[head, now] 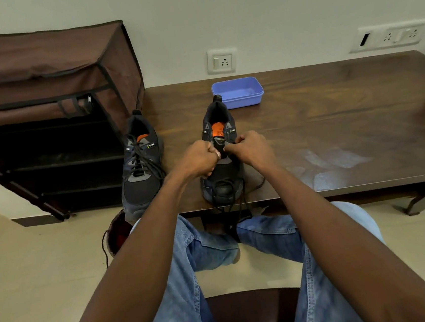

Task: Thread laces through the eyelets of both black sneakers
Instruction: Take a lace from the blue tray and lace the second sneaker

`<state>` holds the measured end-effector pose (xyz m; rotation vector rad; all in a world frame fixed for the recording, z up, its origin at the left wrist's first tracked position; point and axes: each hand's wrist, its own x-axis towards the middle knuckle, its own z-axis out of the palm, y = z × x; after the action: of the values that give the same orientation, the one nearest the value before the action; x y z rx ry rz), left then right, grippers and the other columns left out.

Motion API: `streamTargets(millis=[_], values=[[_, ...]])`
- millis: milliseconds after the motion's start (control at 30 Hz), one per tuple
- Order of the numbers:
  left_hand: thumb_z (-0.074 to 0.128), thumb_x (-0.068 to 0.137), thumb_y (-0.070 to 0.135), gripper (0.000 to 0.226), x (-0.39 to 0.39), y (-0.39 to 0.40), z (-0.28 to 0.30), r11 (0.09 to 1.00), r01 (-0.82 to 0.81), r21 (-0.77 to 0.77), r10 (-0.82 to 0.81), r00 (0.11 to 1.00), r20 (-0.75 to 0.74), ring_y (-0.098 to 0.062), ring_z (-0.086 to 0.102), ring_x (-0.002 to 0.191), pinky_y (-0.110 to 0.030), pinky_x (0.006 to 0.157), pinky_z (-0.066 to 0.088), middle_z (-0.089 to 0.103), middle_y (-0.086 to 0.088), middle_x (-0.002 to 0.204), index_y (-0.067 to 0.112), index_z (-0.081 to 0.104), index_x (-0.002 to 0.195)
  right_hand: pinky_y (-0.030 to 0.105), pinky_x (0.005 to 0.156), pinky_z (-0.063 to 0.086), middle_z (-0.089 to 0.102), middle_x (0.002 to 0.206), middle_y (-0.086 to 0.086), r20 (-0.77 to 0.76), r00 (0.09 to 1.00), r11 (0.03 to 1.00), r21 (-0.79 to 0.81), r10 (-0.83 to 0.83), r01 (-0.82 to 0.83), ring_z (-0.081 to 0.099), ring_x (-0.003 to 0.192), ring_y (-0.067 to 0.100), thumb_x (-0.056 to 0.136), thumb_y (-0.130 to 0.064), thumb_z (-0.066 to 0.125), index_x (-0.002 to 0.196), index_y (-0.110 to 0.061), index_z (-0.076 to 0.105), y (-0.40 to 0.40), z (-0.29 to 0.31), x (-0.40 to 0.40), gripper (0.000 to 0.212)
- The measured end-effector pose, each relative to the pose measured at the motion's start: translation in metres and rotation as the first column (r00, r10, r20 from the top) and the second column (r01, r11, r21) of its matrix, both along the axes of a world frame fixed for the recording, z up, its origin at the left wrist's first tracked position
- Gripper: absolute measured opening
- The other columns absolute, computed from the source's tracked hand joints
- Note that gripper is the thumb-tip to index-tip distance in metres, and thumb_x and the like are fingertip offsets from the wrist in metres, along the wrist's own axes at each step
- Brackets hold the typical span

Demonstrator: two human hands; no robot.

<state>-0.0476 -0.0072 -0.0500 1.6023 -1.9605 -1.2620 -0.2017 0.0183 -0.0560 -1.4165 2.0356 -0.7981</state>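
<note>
A person sat at a dark wooden table (334, 125) with both arms stretched out. Two black sneakers stood on the table, toes toward the near edge. The right sneaker (223, 183) stood near the middle of the near edge. The left hand (200, 158) and the right hand (249, 148) were both on the top of this shoe, one on each side of its tongue. The fingers of both hands were curled tight, and each hand seemed to pinch a bit of the shoe's flap or lace. Just what each hand pinched was too small to tell. The loose black lace (233, 203) lay over the toe of this shoe and hung down past the near edge of the table.

The left sneaker (140, 169) stood at the left end of the table, by the near left corner. Its lace (150, 162) already went through its holes, and the ends lay loose on top.

A blue plastic box (238, 93) sat near the far edge of the table, just behind the right sneaker. A brown cloth shoe rack (37, 75) stood on the floor to the left of the table.
</note>
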Motion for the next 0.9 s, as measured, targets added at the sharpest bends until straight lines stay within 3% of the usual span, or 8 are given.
streamTargets(millis=[100,233,333,400,533,633,767,900], values=[[0.048,0.101,0.008,0.020,0.018,0.002,0.005,0.977,0.179,0.118,-0.186,0.981,0.051,-0.012,0.045,0.050,-0.028,0.048,0.045,0.047,-0.001,0.063,0.014,0.054,0.083,0.029,0.057,0.043,0.062,0.068,-0.001,-0.034,0.999,1.000,0.007,0.005,-0.004,0.062,0.070,0.018,0.079,-0.040,0.072,0.069,-0.016,0.063,-0.002,0.000,0.001,0.028],[0.048,0.098,-0.003,0.019,0.036,0.018,0.016,0.843,0.369,0.390,-0.434,0.897,0.088,-0.010,0.042,0.044,-0.022,0.044,0.045,0.045,-0.001,0.056,0.008,0.059,0.087,0.036,0.062,0.052,0.066,0.074,0.002,-0.064,0.998,1.000,0.007,0.026,-0.026,0.065,0.075,0.022,0.078,-0.041,0.071,0.072,-0.013,0.064,-0.004,-0.001,0.003,0.029],[0.050,0.095,-0.003,0.023,0.049,0.024,0.017,0.669,0.411,0.620,-0.620,0.769,0.159,-0.009,0.042,0.042,-0.021,0.044,0.043,0.046,0.000,0.053,0.010,0.065,0.083,0.034,0.061,0.052,0.067,0.075,0.002,-0.063,0.998,1.000,0.015,0.012,-0.011,0.066,0.075,0.021,0.077,-0.044,0.071,0.074,-0.013,0.065,-0.005,-0.002,0.002,0.032],[0.053,0.097,0.001,0.022,0.056,0.026,0.014,0.625,0.362,0.692,-0.672,0.700,0.240,-0.008,0.044,0.041,-0.020,0.044,0.044,0.049,0.002,0.052,0.011,0.066,0.082,0.030,0.055,0.048,0.067,0.077,0.000,-0.016,1.000,0.998,0.055,0.008,-0.007,0.066,0.073,0.019,0.078,-0.047,0.073,0.075,-0.016,0.063,-0.004,0.000,0.000,0.033],[0.058,0.097,0.006,0.009,0.063,0.023,0.015,0.822,0.228,0.522,-0.467,0.794,0.389,-0.010,0.052,0.045,-0.022,0.044,0.047,0.056,-0.001,0.056,0.002,0.067,0.095,0.026,0.045,0.047,0.063,0.079,0.007,0.220,0.976,0.927,0.368,-0.004,-0.079,0.060,0.058,0.017,0.085,-0.041,0.078,0.087,-0.008,0.058,0.001,0.013,-0.010,0.038],[0.069,0.092,0.018,0.014,0.060,0.014,0.019,0.967,0.083,0.240,-0.150,0.949,0.277,-0.013,0.054,0.052,-0.023,0.047,0.047,0.060,-0.004,0.066,0.006,0.065,0.084,0.021,0.042,0.050,0.064,0.076,0.009,0.287,0.956,0.810,0.548,0.054,-0.210,0.060,0.055,0.014,0.084,-0.019,0.079,0.091,-0.002,0.061,0.007,0.017,-0.021,0.026],[0.072,0.091,0.035,0.027,0.033,0.009,0.019,0.999,-0.041,-0.004,0.041,0.999,-0.018,-0.011,0.057,0.062,-0.021,0.054,0.048,0.061,-0.003,0.072,0.012,0.058,0.084,0.015,0.040,0.044,0.062,0.071,0.006,0.297,0.948,0.742,0.609,0.111,-0.278,0.055,0.055,0.010,0.090,-0.015,0.073,0.081,-0.005,0.062,0.017,0.013,-0.016,0.017],[0.078,0.083,0.040,0.032,0.015,0.010,0.008,0.994,-0.006,-0.107,0.015,0.996,0.087,-0.014,0.056,0.067,-0.030,0.062,0.046,0.063,-0.002,0.073,0.014,0.062,0.081,0.022,0.058,0.051,0.060,0.074,0.007,0.350,0.931,0.750,0.588,0.101,-0.302,0.054,0.062,0.013,0.093,-0.006,0.064,0.076,-0.006,0.062,0.022,0.008,-0.011,0.018]])
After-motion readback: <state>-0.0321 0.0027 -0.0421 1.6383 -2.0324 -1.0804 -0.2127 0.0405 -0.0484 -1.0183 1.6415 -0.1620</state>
